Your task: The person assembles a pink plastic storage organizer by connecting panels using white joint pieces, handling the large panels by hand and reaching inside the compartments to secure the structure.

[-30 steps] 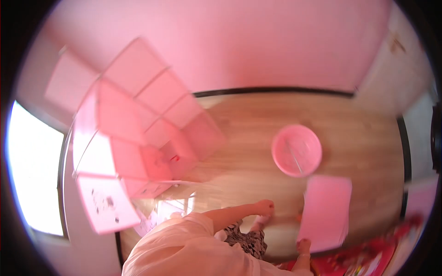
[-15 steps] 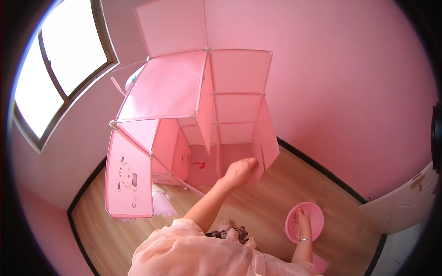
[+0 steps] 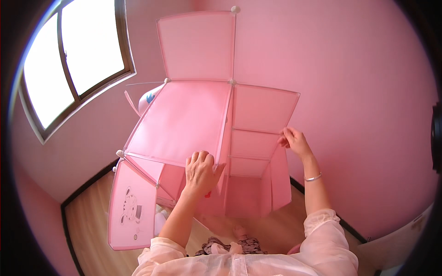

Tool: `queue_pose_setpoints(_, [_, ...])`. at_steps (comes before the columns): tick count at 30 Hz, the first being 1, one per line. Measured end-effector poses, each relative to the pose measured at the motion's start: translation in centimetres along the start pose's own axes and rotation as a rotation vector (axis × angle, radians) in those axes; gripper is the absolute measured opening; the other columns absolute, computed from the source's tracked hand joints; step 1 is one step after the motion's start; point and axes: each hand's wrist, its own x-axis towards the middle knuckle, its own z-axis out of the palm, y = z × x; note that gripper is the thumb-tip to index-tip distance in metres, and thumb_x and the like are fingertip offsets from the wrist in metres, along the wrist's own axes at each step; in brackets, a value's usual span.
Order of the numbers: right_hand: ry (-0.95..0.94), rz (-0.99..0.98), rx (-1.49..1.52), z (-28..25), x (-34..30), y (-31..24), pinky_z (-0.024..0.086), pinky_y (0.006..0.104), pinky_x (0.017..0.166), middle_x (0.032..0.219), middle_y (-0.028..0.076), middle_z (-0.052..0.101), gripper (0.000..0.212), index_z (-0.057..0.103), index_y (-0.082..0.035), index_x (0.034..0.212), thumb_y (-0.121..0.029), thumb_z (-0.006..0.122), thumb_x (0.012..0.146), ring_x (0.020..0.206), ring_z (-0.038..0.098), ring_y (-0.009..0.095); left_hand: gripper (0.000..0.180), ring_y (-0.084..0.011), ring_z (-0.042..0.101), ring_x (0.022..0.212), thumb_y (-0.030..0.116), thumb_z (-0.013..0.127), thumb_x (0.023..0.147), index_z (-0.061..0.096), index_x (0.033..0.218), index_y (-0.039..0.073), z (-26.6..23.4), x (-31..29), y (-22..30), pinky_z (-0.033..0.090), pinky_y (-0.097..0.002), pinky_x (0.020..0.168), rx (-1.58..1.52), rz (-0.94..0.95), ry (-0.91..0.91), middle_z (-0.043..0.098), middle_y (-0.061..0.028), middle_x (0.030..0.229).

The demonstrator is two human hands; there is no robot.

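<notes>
A pink panel cabinet (image 3: pixel 179 122) with white ball connectors and thin frames stands in front of me. My left hand (image 3: pixel 200 172) grips the front edge of its top panel near the front right corner, fingers bent over the edge. To the right, my right hand (image 3: pixel 294 140), with a silver bracelet at the wrist, is closed in a pinch. It is beside the front corner of the rear upper panel (image 3: pixel 262 108), above the right side panel (image 3: pixel 279 179). What its fingers hold, if anything, is too small to make out.
An open door panel with a cartoon animal (image 3: pixel 132 207) juts out at the front left. Another panel (image 3: pixel 198 46) rises upright at the back. Pink walls (image 3: pixel 359 115) and a window (image 3: pixel 92 41) surround the cabinet. Wood-look floor (image 3: pixel 92 216) lies below.
My right hand has come up out of the pink basin to the cabinet's right side. My left hand has moved left onto the top panel's edge. The view has shifted.
</notes>
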Motion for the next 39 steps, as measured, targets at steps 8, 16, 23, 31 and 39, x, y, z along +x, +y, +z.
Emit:
queue_pose_setpoints(8, [-0.033,-0.445,-0.153,1.1,19.4,-13.4,0.044,0.0228,0.055,0.065,0.005,0.057,0.032,0.055,0.002,0.082,-0.029,0.045,0.087,0.058,0.053,0.01,0.013,-0.0233,0.048,0.075,0.017,0.06,0.065,0.053,0.064,0.005,3.0,2.1,1.2,0.035,-0.0355,0.06,0.361,-0.218,-0.271,0.05,-0.0087,0.075])
queue_pose_setpoints(16, [0.113,-0.575,-0.252,6.0,37.3,-11.6,0.044,0.0322,0.07,0.081,0.016,0.059,0.048,0.053,0.002,0.092,-0.044,0.04,0.085,0.077,0.056,0.025,0.007,-0.0215,0.048,0.066,0.011,0.055,0.061,0.05,0.062,0.006,3.9,2.4,1.1,0.035,-0.033,0.055,0.329,-0.135,-0.312,0.047,-0.0073,0.069])
queue_pose_setpoints(23, [0.136,-0.605,-0.03,11.8,37.5,-5.0,0.046,0.0318,0.062,0.073,0.015,0.056,0.045,0.048,0.0,0.08,-0.042,0.034,0.088,0.071,0.058,0.024,0.008,-0.018,0.045,0.061,0.012,0.054,0.057,0.048,0.06,0.008,3.2,2.9,1.5,0.033,-0.0286,0.05,0.442,-0.092,-0.418,0.044,-0.005,0.066])
queue_pose_setpoints(31, [0.249,-0.448,0.172,13.6,36.7,-5.8,0.047,0.0281,0.037,0.054,0.007,0.051,0.044,0.045,-0.001,0.07,-0.041,0.038,0.086,0.044,0.056,0.018,0.007,-0.0135,0.041,0.055,0.013,0.052,0.058,0.047,0.059,0.009,3.1,3.1,0.4,0.028,-0.0251,0.043,0.457,0.072,-0.57,0.039,-0.002,0.06])
queue_pose_setpoints(39, [0.258,-0.394,0.15,13.2,36.6,-5.7,0.047,0.0255,0.034,0.051,0.005,0.046,0.042,0.045,0.0,0.07,-0.039,0.04,0.086,0.042,0.054,0.015,0.009,-0.0158,0.041,0.057,0.014,0.052,0.055,0.046,0.059,0.008,3.3,3.4,0.5,0.03,-0.0254,0.045,0.416,0.068,-0.615,0.04,-0.0046,0.061])
